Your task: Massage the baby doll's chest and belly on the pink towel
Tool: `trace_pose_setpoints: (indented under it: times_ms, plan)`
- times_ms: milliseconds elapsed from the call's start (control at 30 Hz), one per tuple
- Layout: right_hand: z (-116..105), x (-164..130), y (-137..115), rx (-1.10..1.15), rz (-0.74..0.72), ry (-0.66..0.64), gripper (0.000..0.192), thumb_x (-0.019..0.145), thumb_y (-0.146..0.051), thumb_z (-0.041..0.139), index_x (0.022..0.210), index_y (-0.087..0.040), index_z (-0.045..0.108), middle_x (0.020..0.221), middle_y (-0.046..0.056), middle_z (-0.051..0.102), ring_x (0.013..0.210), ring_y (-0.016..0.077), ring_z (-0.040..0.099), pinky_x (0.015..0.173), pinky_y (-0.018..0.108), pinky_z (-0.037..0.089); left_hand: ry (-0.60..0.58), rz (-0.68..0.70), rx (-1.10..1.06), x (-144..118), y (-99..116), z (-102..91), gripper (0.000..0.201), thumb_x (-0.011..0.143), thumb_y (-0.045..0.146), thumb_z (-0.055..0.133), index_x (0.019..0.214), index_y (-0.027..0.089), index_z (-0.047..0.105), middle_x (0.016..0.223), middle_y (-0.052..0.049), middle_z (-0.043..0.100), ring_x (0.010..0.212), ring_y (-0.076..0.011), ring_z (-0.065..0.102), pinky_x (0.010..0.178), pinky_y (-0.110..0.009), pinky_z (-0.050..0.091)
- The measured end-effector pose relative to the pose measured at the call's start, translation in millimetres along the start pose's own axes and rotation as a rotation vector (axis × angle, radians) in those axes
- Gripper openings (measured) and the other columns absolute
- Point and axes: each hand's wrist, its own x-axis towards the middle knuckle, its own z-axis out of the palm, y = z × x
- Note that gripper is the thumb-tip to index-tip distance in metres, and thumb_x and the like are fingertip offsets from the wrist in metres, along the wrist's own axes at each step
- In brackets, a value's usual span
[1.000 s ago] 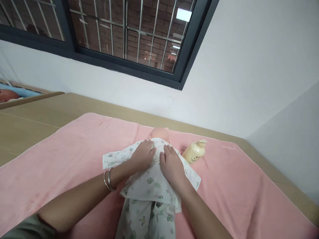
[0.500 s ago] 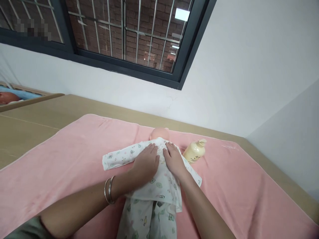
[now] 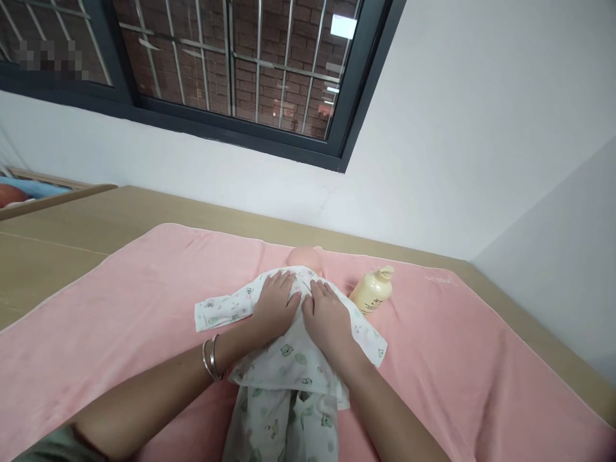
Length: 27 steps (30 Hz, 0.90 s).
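From the head camera I see both of my hands lying flat, fingers spread and gripping nothing, on the chest of a baby doll (image 3: 302, 258) dressed in a white printed baby suit (image 3: 289, 372); my left hand (image 3: 275, 303), with two thin bangles (image 3: 210, 359) on its wrist, presses the cloth just below the collar, and my right hand (image 3: 328, 316) lies touching it, side by side, on the other half of the chest; the doll lies on its back on a pink towel (image 3: 120, 301), its bare head toward the far edge of the towel and its legs toward me, the suit's sleeves spread out to either side; a cream pump bottle (image 3: 371, 291) lies on its side on the towel just beside the doll's shoulder, near the far edge on my right; the towel covers a tan table (image 3: 58, 237) set against a white wall (image 3: 457, 147), with a dark-framed barred window (image 3: 231, 70) above.
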Motion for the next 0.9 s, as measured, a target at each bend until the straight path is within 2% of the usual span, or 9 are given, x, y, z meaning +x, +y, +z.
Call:
trace_pose_setpoints:
  times_ms: [233,533,700,800,900]
  plan:
    - [4.8,-0.1,0.2,-0.031,0.027,0.033,0.051,0.103,-0.029,0.037,0.148,-0.009,0.051,0.148,0.018,0.055,0.142,0.0295,0.048,0.116,0.042,0.039,-0.023,0.001,0.001,0.2,1.9,-4.1,0.047,0.099,0.029,0.037,0.136,0.008,0.057,0.142,-0.019,0.061,0.137,-0.0326,0.051,0.119,-0.053,0.035]
    - [4.6,1.7,3.2,0.028,0.024,0.008,0.054,0.103,-0.029,0.034,0.150,-0.006,0.048,0.152,0.018,0.051,0.147,0.0302,0.042,0.121,0.044,0.033,-0.028,-0.025,-0.016,-3.0,2.7,-2.4,0.046,0.099,0.030,0.037,0.136,0.009,0.056,0.143,-0.019,0.060,0.139,-0.0344,0.049,0.119,-0.057,0.034]
    - [-16.9,7.1,11.3,0.220,-0.034,-0.126,0.056,0.100,-0.029,0.040,0.153,-0.009,0.046,0.160,0.017,0.040,0.151,0.0302,0.034,0.122,0.045,0.032,0.096,-0.072,-0.145,-11.0,2.1,0.8,0.046,0.102,0.030,0.033,0.141,0.015,0.052,0.147,-0.015,0.057,0.147,-0.0316,0.040,0.122,-0.055,0.033]
    - [-22.6,3.8,8.8,0.240,-0.067,-0.028,0.055,0.098,-0.024,0.042,0.152,-0.012,0.047,0.165,0.016,0.032,0.154,0.0283,0.028,0.125,0.049,0.027,0.191,-0.107,-0.188,-15.8,3.0,2.5,0.048,0.103,0.032,0.032,0.146,0.016,0.046,0.156,-0.017,0.047,0.153,-0.0318,0.030,0.125,-0.059,0.025]
    - [-12.6,-2.0,0.6,0.155,-0.109,0.068,0.054,0.098,-0.021,0.042,0.151,-0.012,0.047,0.166,0.016,0.029,0.157,0.0321,0.018,0.126,0.058,0.015,0.303,-0.155,-0.201,-17.3,4.9,3.6,0.053,0.103,0.034,0.033,0.153,0.016,0.037,0.163,-0.019,0.034,0.157,-0.0334,0.018,0.126,-0.066,0.005]
